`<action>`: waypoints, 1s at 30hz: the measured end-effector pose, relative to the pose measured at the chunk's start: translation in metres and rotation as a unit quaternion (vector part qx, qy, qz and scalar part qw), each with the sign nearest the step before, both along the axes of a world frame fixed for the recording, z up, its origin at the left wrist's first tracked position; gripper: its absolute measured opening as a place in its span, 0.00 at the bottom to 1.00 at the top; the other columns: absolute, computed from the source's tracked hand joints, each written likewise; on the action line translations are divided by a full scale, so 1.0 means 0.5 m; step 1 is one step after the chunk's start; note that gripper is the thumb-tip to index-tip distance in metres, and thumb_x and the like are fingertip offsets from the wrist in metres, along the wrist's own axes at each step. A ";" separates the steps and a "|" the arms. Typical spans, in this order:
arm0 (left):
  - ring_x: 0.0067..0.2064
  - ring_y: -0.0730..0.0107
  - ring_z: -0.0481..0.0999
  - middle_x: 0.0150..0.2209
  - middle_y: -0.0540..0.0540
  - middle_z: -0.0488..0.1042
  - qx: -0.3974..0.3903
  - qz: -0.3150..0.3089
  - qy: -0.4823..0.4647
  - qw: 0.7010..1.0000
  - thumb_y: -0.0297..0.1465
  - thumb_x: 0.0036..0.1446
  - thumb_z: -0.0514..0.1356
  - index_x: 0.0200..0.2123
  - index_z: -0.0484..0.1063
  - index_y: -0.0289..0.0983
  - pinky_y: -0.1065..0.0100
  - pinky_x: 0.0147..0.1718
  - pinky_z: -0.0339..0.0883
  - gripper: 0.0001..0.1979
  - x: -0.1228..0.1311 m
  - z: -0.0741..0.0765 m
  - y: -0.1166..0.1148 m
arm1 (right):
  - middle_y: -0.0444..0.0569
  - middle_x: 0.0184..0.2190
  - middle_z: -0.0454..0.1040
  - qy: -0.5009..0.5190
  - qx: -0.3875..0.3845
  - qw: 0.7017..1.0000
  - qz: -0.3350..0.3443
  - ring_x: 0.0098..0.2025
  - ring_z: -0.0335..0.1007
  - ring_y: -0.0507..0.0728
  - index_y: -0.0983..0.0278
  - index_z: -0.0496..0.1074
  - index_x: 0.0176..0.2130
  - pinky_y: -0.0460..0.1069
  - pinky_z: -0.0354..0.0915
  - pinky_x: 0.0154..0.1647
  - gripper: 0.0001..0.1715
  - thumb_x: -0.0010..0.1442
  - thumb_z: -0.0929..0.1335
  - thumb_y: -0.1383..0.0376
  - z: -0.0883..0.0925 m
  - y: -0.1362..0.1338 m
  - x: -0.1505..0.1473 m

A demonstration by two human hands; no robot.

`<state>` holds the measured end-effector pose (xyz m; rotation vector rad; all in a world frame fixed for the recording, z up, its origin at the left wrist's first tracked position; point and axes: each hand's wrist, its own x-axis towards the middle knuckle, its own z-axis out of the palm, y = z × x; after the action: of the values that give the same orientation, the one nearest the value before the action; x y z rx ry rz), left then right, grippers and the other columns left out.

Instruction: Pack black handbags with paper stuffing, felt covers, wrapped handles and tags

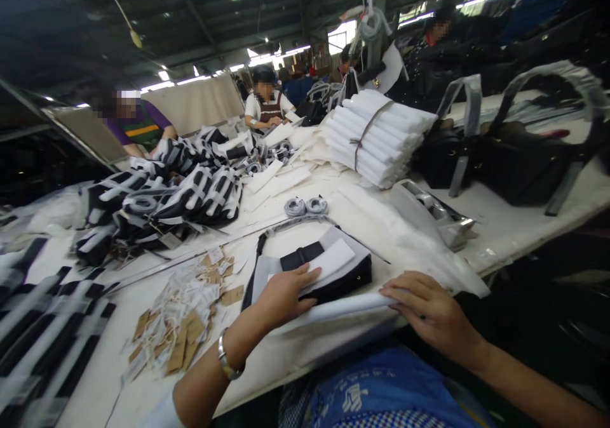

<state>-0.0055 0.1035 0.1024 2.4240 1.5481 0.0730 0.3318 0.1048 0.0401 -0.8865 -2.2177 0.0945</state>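
Note:
A black and grey handbag (328, 264) lies flat on the white table (500, 231) in front of me. My left hand (283, 294) rests on the bag's near end, fingers stretched flat on a white paper sheet (343, 307) under it. My right hand (426, 307) presses down on the right edge of that white sheet at the table's front edge, fingers slightly bent and flat, holding nothing. A silver bracelet is on my left wrist.
Brown and white hang tags (185, 320) lie scattered to the left. Striped black-and-white bags (166, 193) are piled beyond. A tied stack of white paper (376, 136), a tape dispenser (433, 212), grey strap rolls (305, 206) and black bags (519, 155) stand at right. Other people work at the far end.

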 end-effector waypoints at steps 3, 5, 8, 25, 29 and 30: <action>0.60 0.54 0.72 0.65 0.41 0.65 0.006 -0.001 -0.003 1.000 0.34 0.57 0.65 0.66 0.61 0.45 0.56 0.56 0.69 0.34 0.004 0.001 -0.008 | 0.47 0.44 0.80 0.010 0.073 0.997 -0.039 0.46 0.74 0.61 0.54 0.78 0.49 0.59 0.70 0.51 0.19 0.63 0.68 0.73 -0.012 0.007 -0.057; 0.61 0.54 0.71 0.65 0.39 0.66 0.008 0.009 -0.004 1.000 0.36 0.60 0.63 0.66 0.61 0.43 0.55 0.57 0.68 0.31 0.011 0.002 -0.016 | 0.47 0.42 0.81 0.010 0.099 0.993 -0.059 0.44 0.74 0.60 0.55 0.78 0.47 0.58 0.70 0.47 0.19 0.62 0.67 0.75 -0.022 0.020 -0.089; 0.63 0.50 0.69 0.64 0.34 0.65 0.023 0.029 0.011 0.999 0.43 0.59 0.64 0.66 0.61 0.40 0.53 0.58 0.67 0.35 0.024 -0.005 -0.029 | 0.47 0.38 0.80 0.019 0.123 0.989 -0.078 0.40 0.75 0.59 0.57 0.78 0.43 0.56 0.71 0.43 0.16 0.63 0.67 0.75 -0.044 0.039 -0.124; 0.70 0.49 0.54 0.70 0.32 0.53 0.216 0.013 0.106 0.971 0.20 0.64 0.52 0.70 0.50 0.39 0.47 0.63 0.60 0.33 0.030 -0.129 -0.075 | 0.50 0.64 0.67 -0.148 0.108 0.976 0.115 0.66 0.61 0.60 0.59 0.61 0.66 0.62 0.61 0.66 0.28 0.70 0.61 0.71 -0.019 0.107 -0.130; 0.72 0.55 0.45 0.73 0.36 0.43 0.154 -0.038 0.092 0.983 0.15 0.58 0.50 0.71 0.45 0.40 0.54 0.66 0.55 0.40 0.006 -0.108 -0.086 | 0.49 0.62 0.69 -0.135 0.095 0.975 0.148 0.64 0.65 0.59 0.59 0.61 0.66 0.60 0.64 0.64 0.28 0.71 0.59 0.72 -0.048 0.126 -0.121; 0.72 0.56 0.44 0.73 0.37 0.43 0.149 -0.047 0.093 0.983 0.14 0.58 0.50 0.71 0.45 0.41 0.55 0.66 0.55 0.40 0.001 -0.107 -0.088 | 0.49 0.61 0.70 -0.125 0.093 0.976 0.153 0.63 0.66 0.59 0.58 0.62 0.66 0.60 0.65 0.63 0.28 0.71 0.59 0.72 -0.050 0.127 -0.119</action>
<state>-0.0049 0.0597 0.0491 2.8055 1.5947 0.0658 0.2724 0.1682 0.0150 -0.4701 -2.5358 -0.0847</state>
